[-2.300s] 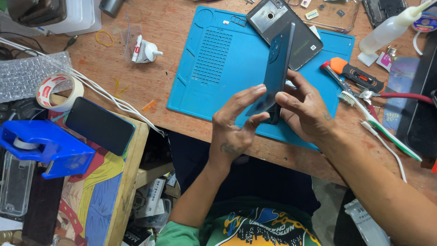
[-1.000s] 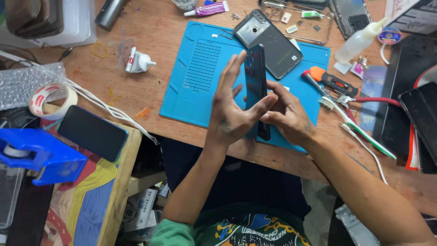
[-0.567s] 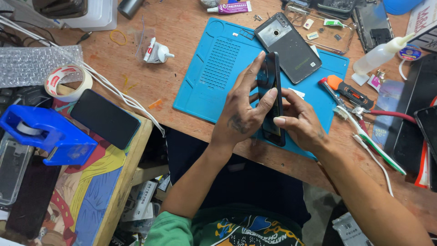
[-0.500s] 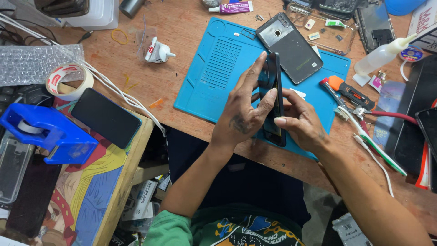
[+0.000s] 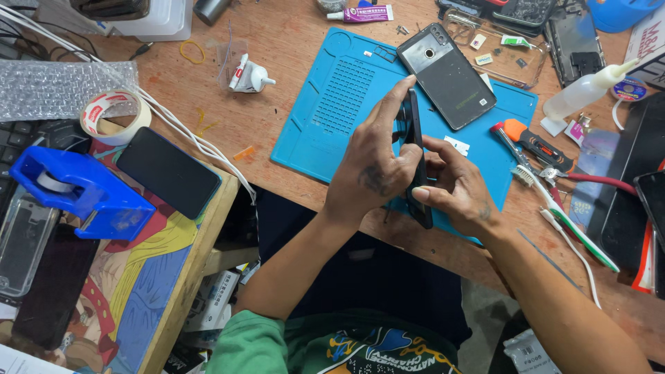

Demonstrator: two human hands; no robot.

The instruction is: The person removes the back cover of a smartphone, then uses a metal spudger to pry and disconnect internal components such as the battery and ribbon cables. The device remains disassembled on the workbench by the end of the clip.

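Both hands pinch a slim black phone held on edge above the near rim of the ridged blue rubber mat. The left hand wraps its long side, fingers stretched up it; the right hand grips the opposite side. A glossy dark back cover lies flat on the mat, on the scuffed wooden desk.

Both forearms are bare to above the elbow. There's a dark tattoo mark on the back of the left hand, and a smaller dark mark on the back of the right hand. Near the bottom edge, a green short sleeve over a dark shirt front with a colourful printed graphic.
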